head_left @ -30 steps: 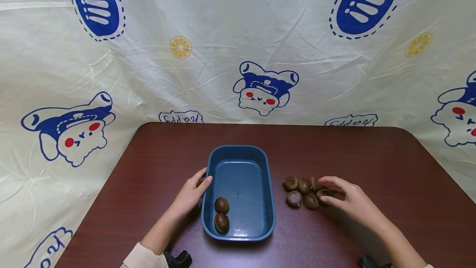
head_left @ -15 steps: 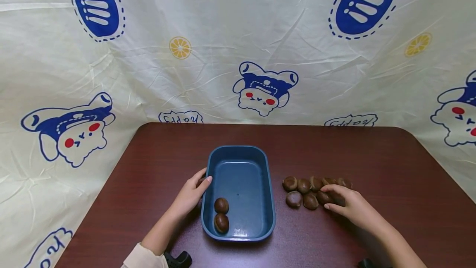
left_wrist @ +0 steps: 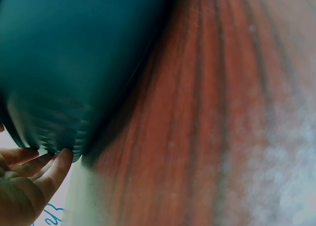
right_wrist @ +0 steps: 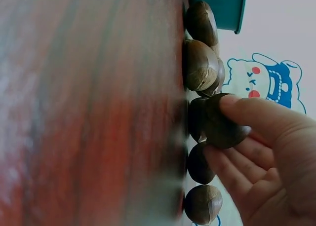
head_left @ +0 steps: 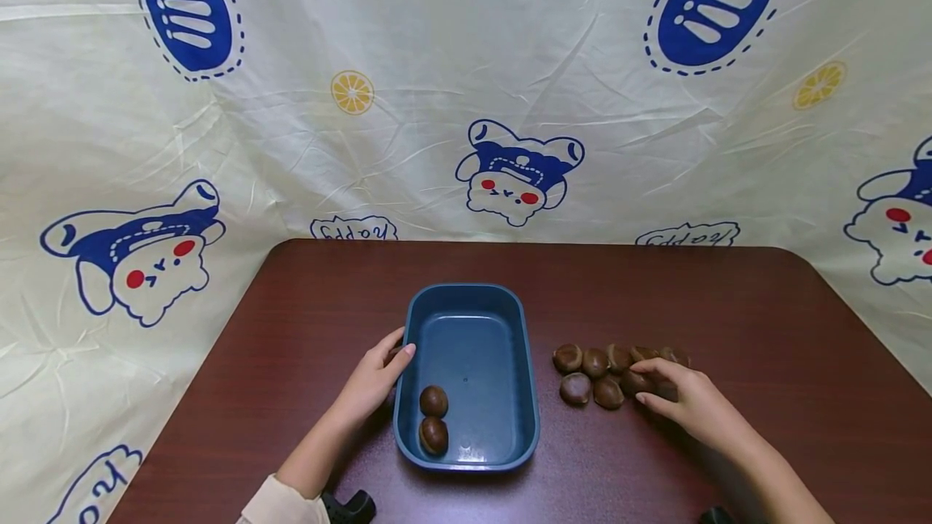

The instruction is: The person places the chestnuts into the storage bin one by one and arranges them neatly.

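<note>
A blue rectangular plastic tray [head_left: 466, 362] stands on the table, with two brown chestnuts [head_left: 434, 419] at its near left side. My left hand [head_left: 377, 378] grips the tray's left wall, thumb on the rim; in the left wrist view its fingertips press the tray's outer side [left_wrist: 64, 68]. Right of the tray, chestnuts [head_left: 575, 389] lie in two rows. At the right end of the nearer row my right hand [head_left: 692, 403] pinches a chestnut [right_wrist: 222, 122] between thumb and fingers. In the right wrist view that chestnut overlaps others behind it.
The dark red-brown wood table [head_left: 349, 289] runs back to a white printed sheet [head_left: 437, 144]. The back row's rightmost chestnut [head_left: 675, 357] is partly behind my right hand. Black wrist gear [head_left: 349, 506] sits at my left wrist.
My right hand has drawn slightly right and toward me, uncovering chestnuts at the right of the back row, and now pinches a chestnut. The left hand and tray stay put.
</note>
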Demonstrator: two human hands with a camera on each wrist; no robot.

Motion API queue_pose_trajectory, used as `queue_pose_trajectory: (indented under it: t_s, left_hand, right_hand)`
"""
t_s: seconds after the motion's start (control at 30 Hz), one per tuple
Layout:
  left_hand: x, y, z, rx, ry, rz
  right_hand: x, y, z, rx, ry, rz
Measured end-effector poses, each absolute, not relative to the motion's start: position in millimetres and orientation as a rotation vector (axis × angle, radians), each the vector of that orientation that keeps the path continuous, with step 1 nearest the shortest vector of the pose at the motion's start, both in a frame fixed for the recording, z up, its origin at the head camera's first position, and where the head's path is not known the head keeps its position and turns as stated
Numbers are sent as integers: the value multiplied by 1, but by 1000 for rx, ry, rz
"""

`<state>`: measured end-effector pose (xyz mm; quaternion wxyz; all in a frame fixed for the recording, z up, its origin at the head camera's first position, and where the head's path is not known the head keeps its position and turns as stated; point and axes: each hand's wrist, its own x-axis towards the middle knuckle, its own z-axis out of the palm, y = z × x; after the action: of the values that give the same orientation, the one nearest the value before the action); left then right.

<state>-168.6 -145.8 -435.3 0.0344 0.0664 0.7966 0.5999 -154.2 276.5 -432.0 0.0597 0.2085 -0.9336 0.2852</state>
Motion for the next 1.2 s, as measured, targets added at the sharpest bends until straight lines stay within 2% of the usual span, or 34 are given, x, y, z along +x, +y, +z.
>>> queue_pose_trajectory:
  t_s: [0.63, 1.2]
  left_hand:
    - [-171, -147, -436, 194, 2440, 1827]
    - [-169, -146, -436, 177, 2444, 1830]
  right_hand:
    - [-169, 245, -399, 793, -2681, 830]
    - [-183, 188, -382, 1035, -2650, 1027]
